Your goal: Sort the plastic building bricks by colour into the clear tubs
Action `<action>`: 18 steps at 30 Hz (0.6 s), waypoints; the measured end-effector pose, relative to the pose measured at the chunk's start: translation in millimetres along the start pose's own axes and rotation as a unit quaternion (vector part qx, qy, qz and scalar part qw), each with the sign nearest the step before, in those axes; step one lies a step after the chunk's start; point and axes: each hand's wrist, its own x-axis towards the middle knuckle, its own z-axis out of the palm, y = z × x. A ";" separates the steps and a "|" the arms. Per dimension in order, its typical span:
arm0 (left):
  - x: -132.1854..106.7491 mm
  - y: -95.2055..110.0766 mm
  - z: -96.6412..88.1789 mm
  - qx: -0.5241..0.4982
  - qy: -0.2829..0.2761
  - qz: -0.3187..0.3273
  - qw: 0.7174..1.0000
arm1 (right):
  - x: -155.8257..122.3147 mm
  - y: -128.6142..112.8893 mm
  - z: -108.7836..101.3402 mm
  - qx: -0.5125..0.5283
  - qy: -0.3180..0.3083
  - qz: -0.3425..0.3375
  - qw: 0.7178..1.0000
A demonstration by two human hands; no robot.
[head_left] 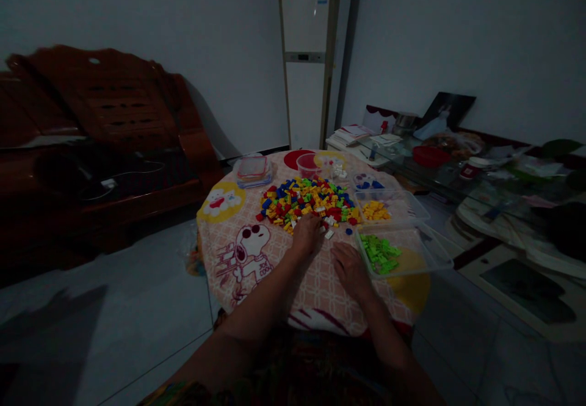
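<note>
My left hand (306, 235) is at the near edge of a heap of mixed toy building bricks (304, 201) in red, yellow, blue, green and white. Its fingers are bent together and down among the bricks; what they hold is too dark and small to make out. On the cloth to the right rests my right hand (350, 270), loosely open with nothing visible in it. A white brick (329, 234) and a blue piece (348, 231) lie between the heap and that hand. Beside it stands a clear plastic box (430, 259) with green bricks (379, 253).
Behind that box, another clear box (414, 207) holds yellow bricks (376, 210); blue bricks (368, 182) lie farther back. Stacked lidded containers (253, 171) and a round tub (309, 165) stand at the far side of the cloth-covered table (315, 284). A cluttered glass table (462, 180) is at right.
</note>
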 end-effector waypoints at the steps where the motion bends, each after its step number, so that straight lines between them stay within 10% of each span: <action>1: -0.3 -0.8 1.4 0.001 0.004 -0.001 1.000 | 0.3 0.1 0.0 -0.001 0.001 -0.001 1.000; 18: -3.2 -8.1 6.5 -0.061 0.074 0.018 0.995 | 0.5 -3.1 -0.2 0.002 0.006 0.001 1.000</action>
